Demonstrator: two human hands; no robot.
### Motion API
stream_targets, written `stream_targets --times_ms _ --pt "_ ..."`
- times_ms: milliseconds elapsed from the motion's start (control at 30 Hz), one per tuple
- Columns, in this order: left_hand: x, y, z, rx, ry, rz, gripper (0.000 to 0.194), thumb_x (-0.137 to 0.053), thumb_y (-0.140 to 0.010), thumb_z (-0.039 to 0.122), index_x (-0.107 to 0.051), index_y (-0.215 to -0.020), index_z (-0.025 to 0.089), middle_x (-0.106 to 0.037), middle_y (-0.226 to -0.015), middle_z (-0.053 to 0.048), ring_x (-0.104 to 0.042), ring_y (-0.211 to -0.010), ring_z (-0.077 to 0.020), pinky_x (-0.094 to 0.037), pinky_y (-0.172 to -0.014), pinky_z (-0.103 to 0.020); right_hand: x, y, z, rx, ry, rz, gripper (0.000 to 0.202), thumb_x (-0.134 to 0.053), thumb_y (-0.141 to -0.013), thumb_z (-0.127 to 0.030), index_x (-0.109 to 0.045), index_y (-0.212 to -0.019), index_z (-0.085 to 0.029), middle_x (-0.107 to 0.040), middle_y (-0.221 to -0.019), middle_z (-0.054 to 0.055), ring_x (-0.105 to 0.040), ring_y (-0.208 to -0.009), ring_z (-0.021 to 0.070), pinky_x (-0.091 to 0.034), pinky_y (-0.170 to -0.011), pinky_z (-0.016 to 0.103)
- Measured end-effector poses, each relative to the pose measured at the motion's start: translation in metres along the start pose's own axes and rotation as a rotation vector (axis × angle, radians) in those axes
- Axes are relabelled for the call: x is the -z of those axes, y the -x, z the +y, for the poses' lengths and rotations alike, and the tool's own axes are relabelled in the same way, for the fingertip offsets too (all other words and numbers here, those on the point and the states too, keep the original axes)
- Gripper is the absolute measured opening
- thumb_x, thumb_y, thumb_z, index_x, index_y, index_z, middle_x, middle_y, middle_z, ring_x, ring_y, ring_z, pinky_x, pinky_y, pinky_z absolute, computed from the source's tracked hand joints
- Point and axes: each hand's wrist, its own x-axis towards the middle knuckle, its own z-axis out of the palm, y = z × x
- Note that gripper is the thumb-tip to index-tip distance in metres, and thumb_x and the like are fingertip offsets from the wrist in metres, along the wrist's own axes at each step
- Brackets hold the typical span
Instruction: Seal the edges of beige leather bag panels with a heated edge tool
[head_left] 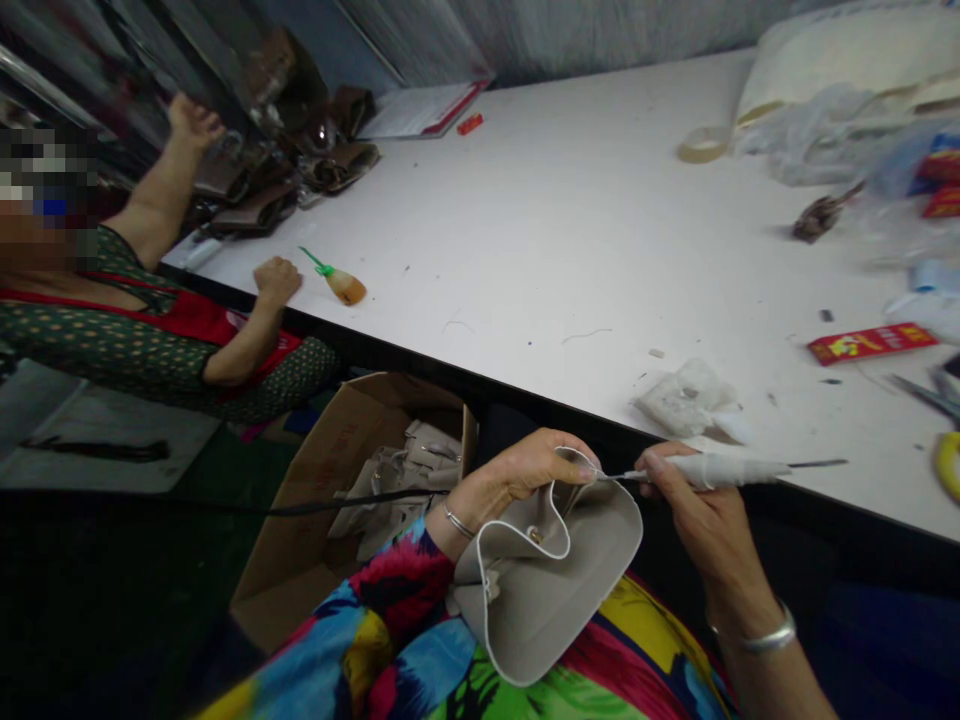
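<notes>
A beige bag piece (555, 590) with white edges rests on my lap, its open side facing up. A small metal fitting shows inside it. My left hand (536, 465) pinches its upper rim between thumb and fingers. In my right hand (701, 525) is a white-wrapped tool (724, 470) with thin metal ends. One end points left and meets the rim close to my left fingertips; the other sticks out to the right over the table edge. Whether the tip presses on the rim or only lies beside it, I cannot tell.
A cardboard box (281, 560) of beige pieces stands at left. On the white table (525, 230) are a glue bottle (346, 287), tape roll (705, 144), red box (870, 343), crumpled plastic (686, 395) and scissors (926, 398). A co-worker (150, 330) sits at left near brown bags (255, 205).
</notes>
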Motion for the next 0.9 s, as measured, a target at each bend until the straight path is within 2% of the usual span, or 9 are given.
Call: stream_targets --times_ms 267,433,533,733,833,900 --pt "-0.005 -0.001 -0.003 -0.042 -0.022 0.048 0.042 -0.092 -0.052 0.037 -0.074 -0.081 0.012 -0.066 -0.073 -0.002 -0.055 -0.067 -0.0117 -0.041 -0.067 -0.026 -0.005 -0.003 0.004 -0.035 0.022 0.006 0.038 -0.07 -0.096 -0.054 -0.071 -0.088 -0.018 -0.066 -0.07 0.002 -0.061 -0.064 0.0158 -0.048 -0.058 0.025" --pt "-0.008 -0.003 -0.007 -0.052 0.056 0.088 0.044 -0.091 -0.05 0.039 -0.07 -0.078 0.013 -0.063 -0.07 0.0 -0.052 -0.063 -0.0109 -0.039 -0.065 -0.026 -0.007 0.001 0.004 0.04 0.057 -0.007 0.033 -0.069 -0.098 -0.051 -0.07 -0.087 -0.019 -0.065 -0.073 0.001 -0.061 -0.067 0.0154 -0.048 -0.06 0.025" --pt "-0.008 -0.002 -0.006 -0.076 0.066 0.101 0.037 -0.088 -0.052 0.033 -0.07 -0.077 0.013 -0.063 -0.069 0.0 -0.052 -0.064 -0.0106 -0.039 -0.065 -0.025 -0.008 0.01 0.0 0.176 0.129 -0.068 0.025 -0.066 -0.102 -0.042 -0.07 -0.088 -0.021 -0.068 -0.081 0.001 -0.062 -0.071 0.0151 -0.049 -0.063 0.026" --pt "-0.008 0.0 -0.005 -0.056 0.136 0.078 0.035 -0.086 -0.05 0.027 -0.072 -0.078 0.012 -0.066 -0.069 -0.002 -0.054 -0.063 -0.0116 -0.039 -0.063 -0.025 -0.001 0.021 -0.012 0.691 0.527 -0.276 0.005 -0.067 -0.103 -0.024 -0.071 -0.103 -0.022 -0.071 -0.092 0.003 -0.062 -0.082 0.0176 -0.049 -0.074 0.032" --pt "-0.01 0.0 -0.005 -0.047 0.132 0.058 0.035 -0.086 -0.05 0.029 -0.07 -0.076 0.012 -0.064 -0.066 -0.001 -0.051 -0.061 -0.0106 -0.037 -0.062 -0.025 0.005 0.021 -0.015 0.806 0.707 -0.366 0.008 -0.065 -0.104 -0.026 -0.071 -0.106 -0.021 -0.073 -0.094 0.005 -0.064 -0.088 0.0207 -0.048 -0.077 0.036" --pt "-0.012 0.0 -0.005 -0.065 0.111 0.08 0.036 -0.087 -0.05 0.031 -0.069 -0.074 0.012 -0.062 -0.065 0.0 -0.05 -0.06 -0.0098 -0.037 -0.062 -0.025 0.009 0.021 -0.015 0.816 0.683 -0.331 0.011 -0.065 -0.104 -0.031 -0.071 -0.105 -0.022 -0.073 -0.093 0.004 -0.065 -0.085 0.02 -0.048 -0.075 0.035"
